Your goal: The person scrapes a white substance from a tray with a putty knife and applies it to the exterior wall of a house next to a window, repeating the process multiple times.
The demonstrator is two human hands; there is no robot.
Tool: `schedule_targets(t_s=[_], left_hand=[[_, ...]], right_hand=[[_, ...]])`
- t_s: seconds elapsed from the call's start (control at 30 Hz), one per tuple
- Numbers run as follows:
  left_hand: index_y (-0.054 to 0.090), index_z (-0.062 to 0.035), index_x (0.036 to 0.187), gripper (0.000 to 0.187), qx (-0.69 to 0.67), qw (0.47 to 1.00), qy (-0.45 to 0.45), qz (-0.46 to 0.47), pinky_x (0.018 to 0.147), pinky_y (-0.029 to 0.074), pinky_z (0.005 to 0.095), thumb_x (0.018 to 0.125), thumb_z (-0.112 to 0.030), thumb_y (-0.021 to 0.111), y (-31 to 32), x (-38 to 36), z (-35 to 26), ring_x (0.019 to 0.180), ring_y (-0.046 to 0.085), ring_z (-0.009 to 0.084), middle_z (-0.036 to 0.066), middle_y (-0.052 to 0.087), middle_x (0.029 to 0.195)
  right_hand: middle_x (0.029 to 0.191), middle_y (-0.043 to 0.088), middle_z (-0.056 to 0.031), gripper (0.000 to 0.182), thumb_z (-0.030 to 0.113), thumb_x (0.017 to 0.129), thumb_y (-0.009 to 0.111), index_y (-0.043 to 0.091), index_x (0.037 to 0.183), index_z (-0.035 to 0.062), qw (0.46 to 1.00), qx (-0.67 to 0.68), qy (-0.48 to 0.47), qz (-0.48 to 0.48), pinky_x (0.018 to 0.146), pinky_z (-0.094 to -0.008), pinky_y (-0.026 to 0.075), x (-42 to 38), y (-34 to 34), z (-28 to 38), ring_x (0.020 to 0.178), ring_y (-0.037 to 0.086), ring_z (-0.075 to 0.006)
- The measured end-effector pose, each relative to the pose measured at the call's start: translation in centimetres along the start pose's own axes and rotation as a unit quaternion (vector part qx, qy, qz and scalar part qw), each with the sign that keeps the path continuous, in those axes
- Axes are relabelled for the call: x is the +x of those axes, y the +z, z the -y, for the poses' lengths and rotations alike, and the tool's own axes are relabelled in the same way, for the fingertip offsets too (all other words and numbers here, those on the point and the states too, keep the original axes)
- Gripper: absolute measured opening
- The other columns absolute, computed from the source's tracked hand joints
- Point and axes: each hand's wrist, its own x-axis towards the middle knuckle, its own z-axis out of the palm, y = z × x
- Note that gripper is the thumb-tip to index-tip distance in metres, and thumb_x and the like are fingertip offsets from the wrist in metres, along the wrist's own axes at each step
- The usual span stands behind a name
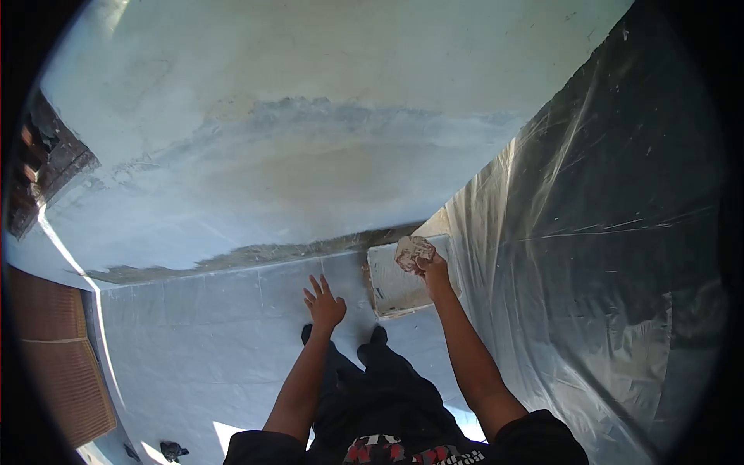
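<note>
My right hand [435, 271] grips a crumpled, brown-and-whitish rag-like lump [413, 253], its fingers closed at the near right side of it. The lump overlaps the upper part of a shallow rectangular tub [399, 293], whose inside is pale and smeared. My left hand [325, 307] is held out to the left of the tub, fingers spread, with nothing in it. Behind both hands rises a pale wall [310, 170], with a darker grey patchy band across it and a rough, dark strip along its foot.
Clear plastic sheeting [558, 310] hangs in folds on the right, close beside the tub. Grey-blue tiles cover the floor [209, 341], where my feet stand in front of the tub. A brown slatted panel [58, 349] is at the left, and a small dark bundle [173, 450] lies lower left.
</note>
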Motion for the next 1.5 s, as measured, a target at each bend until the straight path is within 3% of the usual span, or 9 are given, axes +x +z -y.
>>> schedule_targets(t_s=[0.2, 0.37, 0.5, 0.6, 0.63, 0.73, 0.77, 1.13, 1.5], left_hand=[[0.019, -0.0017, 0.156, 0.085, -0.059, 0.995, -0.051, 0.070, 0.114, 0.024, 0.0655, 0.084, -0.025, 0.058, 11.3, -3.1, -0.7, 0.139, 0.024, 0.0621, 0.029, 0.014, 0.162], [0.025, 0.0069, 0.150, 0.080, -0.133, 0.985, -0.076, 0.083, 0.107, 0.042, 0.0497, 0.084, -0.023, 0.058, 19.3, -2.7, 0.5, 0.127, 0.050, 0.0509, 0.037, 0.037, 0.149], [0.026, 0.0069, 0.150, 0.076, -0.212, 0.952, -0.152, 0.163, 0.106, 0.043, 0.0472, 0.088, -0.025, 0.057, 23.0, -0.6, 0.4, 0.124, 0.054, 0.0491, 0.037, 0.046, 0.141], [0.030, 0.0067, 0.148, 0.071, -0.287, 0.936, -0.183, 0.095, 0.104, 0.044, 0.0438, 0.093, -0.029, 0.056, 26.2, 1.2, 1.6, 0.121, 0.057, 0.0469, 0.036, 0.051, 0.137], [0.029, 0.0044, 0.150, 0.071, -0.341, 0.914, -0.190, 0.111, 0.101, 0.046, 0.0427, 0.096, -0.033, 0.054, 27.0, 1.8, 2.2, 0.119, 0.060, 0.0406, 0.029, 0.055, 0.135], [0.031, 0.0011, 0.150, 0.066, -0.462, 0.843, -0.236, 0.140, 0.095, 0.048, 0.0400, 0.100, -0.040, 0.047, 27.5, 3.3, 1.3, 0.112, 0.063, 0.0307, 0.019, 0.061, 0.129], [0.035, 0.0001, 0.149, 0.064, -0.526, 0.793, -0.267, 0.154, 0.092, 0.049, 0.0386, 0.102, -0.042, 0.043, 27.1, 3.5, 0.6, 0.107, 0.064, 0.0272, 0.016, 0.062, 0.126], [0.053, 0.0007, 0.136, 0.058, -0.606, 0.722, -0.288, 0.168, 0.095, 0.052, 0.0418, 0.104, -0.046, 0.039, 25.7, 3.4, -0.6, 0.102, 0.067, 0.0249, 0.013, 0.065, 0.119], [0.053, 0.0025, 0.125, 0.049, -0.644, 0.691, -0.308, 0.113, 0.093, 0.056, 0.0431, 0.102, -0.040, 0.047, 26.0, 3.4, -1.0, 0.099, 0.068, 0.0287, 0.017, 0.065, 0.115]], right_hand=[[0.107, 0.069, -0.0072, 0.038, -0.006, 0.092, 0.057, 0.058, 0.130, -0.0001, 0.993, -0.101, 0.040, -0.048, 0.077, -0.0265, 0.052, 1.7, -8.5, -5.7, 0.090, 0.065, -0.0128], [0.106, 0.071, -0.0106, 0.035, -0.006, 0.090, 0.058, 0.061, 0.125, -0.0029, 0.946, -0.324, -0.003, 0.000, 0.089, -0.0297, 0.049, 7.1, -15.6, -12.4, 0.096, 0.067, -0.0191], [0.100, 0.072, -0.0181, 0.030, -0.001, 0.089, 0.061, 0.066, 0.119, 0.0026, 0.862, -0.498, -0.010, 0.089, 0.085, -0.0330, 0.051, 10.3, -16.3, -14.7, 0.092, 0.069, -0.0285], [0.098, 0.070, -0.0213, 0.030, 0.003, 0.089, 0.062, 0.068, 0.118, 0.0081, 0.764, -0.623, 0.009, 0.167, 0.084, -0.0397, 0.052, 12.3, -15.0, -15.6, 0.092, 0.067, -0.0353], [0.097, 0.069, -0.0233, 0.030, 0.006, 0.088, 0.062, 0.069, 0.117, 0.0120, 0.702, -0.680, 0.006, 0.212, 0.083, -0.0449, 0.052, 12.8, -15.0, -16.0, 0.094, 0.066, -0.0405], [0.095, 0.069, -0.0228, 0.031, 0.007, 0.087, 0.063, 0.069, 0.117, 0.0140, 0.674, -0.700, 0.015, 0.237, 0.084, -0.0483, 0.052, 14.2, -15.7, -17.0, 0.094, 0.066, -0.0393], [0.095, 0.069, -0.0228, 0.031, 0.007, 0.087, 0.063, 0.069, 0.117, 0.0140, 0.672, -0.700, 0.022, 0.240, 0.084, -0.0483, 0.052, 14.2, -15.8, -17.3, 0.094, 0.066, -0.0393], [0.094, 0.069, -0.0235, 0.027, 0.006, 0.087, 0.067, 0.065, 0.115, 0.0049, 0.780, -0.592, -0.020, 0.202, 0.078, -0.0440, 0.049, 15.6, -13.9, -20.2, 0.089, 0.065, -0.0410], [0.105, 0.070, -0.0200, 0.035, 0.006, 0.085, 0.066, 0.068, 0.119, 0.0121, 0.717, -0.634, 0.017, 0.290, 0.090, -0.0459, 0.052, 15.9, -11.3, -21.3, 0.102, 0.066, -0.0392]])
